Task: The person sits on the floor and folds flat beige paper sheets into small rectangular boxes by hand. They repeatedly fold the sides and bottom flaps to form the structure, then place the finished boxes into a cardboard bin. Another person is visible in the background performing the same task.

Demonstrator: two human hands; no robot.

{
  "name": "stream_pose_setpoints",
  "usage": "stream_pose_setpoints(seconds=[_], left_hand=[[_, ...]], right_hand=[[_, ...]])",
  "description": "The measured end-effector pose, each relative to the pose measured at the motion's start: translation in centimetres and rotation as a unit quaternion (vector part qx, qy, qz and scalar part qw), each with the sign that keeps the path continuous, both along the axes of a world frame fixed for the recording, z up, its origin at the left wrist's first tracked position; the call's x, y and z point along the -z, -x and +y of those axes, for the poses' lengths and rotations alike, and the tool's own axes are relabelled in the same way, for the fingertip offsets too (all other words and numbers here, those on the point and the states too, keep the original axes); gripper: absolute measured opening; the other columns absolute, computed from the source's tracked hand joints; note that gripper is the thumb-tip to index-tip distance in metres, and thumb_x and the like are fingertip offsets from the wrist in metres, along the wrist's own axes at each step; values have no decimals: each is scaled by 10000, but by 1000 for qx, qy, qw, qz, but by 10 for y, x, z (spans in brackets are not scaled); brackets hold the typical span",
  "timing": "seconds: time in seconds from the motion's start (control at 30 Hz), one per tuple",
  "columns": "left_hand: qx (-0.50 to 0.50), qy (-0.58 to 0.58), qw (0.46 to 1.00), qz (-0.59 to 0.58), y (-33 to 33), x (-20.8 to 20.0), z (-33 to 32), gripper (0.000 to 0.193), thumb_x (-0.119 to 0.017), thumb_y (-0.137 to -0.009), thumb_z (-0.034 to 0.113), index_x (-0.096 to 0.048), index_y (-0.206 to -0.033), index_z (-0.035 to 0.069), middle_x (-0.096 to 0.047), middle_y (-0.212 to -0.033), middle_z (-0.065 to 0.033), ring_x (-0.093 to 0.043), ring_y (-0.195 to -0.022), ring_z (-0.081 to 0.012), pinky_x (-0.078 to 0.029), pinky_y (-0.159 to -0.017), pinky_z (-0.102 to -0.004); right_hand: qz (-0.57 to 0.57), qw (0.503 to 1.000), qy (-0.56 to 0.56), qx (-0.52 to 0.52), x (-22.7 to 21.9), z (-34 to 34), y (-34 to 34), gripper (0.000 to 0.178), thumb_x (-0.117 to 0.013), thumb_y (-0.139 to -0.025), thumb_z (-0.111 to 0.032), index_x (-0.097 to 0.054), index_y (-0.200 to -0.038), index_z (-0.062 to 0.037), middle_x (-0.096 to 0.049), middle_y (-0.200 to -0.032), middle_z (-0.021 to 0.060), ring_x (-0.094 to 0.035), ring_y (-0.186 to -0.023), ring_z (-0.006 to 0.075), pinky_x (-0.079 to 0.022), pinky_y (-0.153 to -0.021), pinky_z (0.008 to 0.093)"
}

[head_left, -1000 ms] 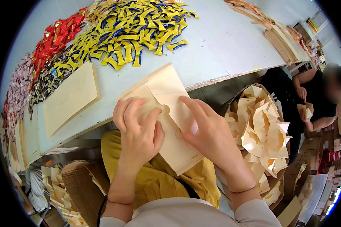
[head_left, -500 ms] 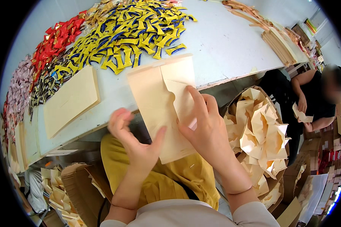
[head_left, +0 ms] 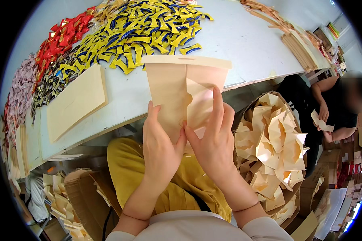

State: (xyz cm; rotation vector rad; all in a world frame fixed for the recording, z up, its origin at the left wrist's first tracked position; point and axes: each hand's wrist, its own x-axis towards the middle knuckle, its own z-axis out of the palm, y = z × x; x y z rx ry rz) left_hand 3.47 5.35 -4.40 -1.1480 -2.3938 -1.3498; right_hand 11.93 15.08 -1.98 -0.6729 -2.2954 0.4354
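A cream folded cardboard piece (head_left: 167, 86) with a flap and a notched inner edge stands upright above my lap, its top at the table's edge. My left hand (head_left: 161, 140) grips its lower left side, thumb on the front. My right hand (head_left: 215, 138) holds the lower right side, with the index finger stretched along the flap and the thumb pressed near the middle. The two thumbs almost meet at the notched edge. Fingers behind the cardboard are hidden.
A white table (head_left: 245, 44) bears yellow-blue wrapped sweets (head_left: 145, 32), red packets (head_left: 66, 34) and a flat cream cardboard stack (head_left: 76, 102). A carton of folded cream pieces (head_left: 275, 140) stands at my right, another carton (head_left: 82, 197) at lower left. A person (head_left: 330, 100) sits at far right holding a cream piece.
My left hand has moved in from beside the cardboard and taken hold of its left side. The cardboard has turned more upright, and its top edge now shows broad and open.
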Motion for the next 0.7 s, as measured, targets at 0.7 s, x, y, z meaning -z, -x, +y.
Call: stream_pose_setpoints(seconds=[0.7], left_hand=[[78, -184, 941, -275, 2, 4, -2, 559, -746, -734, -47, -397, -1165, 25, -559, -1334, -315, -657, -1159, -332, -572, -859, -342]], right_hand=[[35, 971, 221, -81, -11, 5, -5, 1036, -815, -739, -74, -180, -1553, 9, -385, -1475, 222, -443, -1290, 375, -418, -1061, 452]])
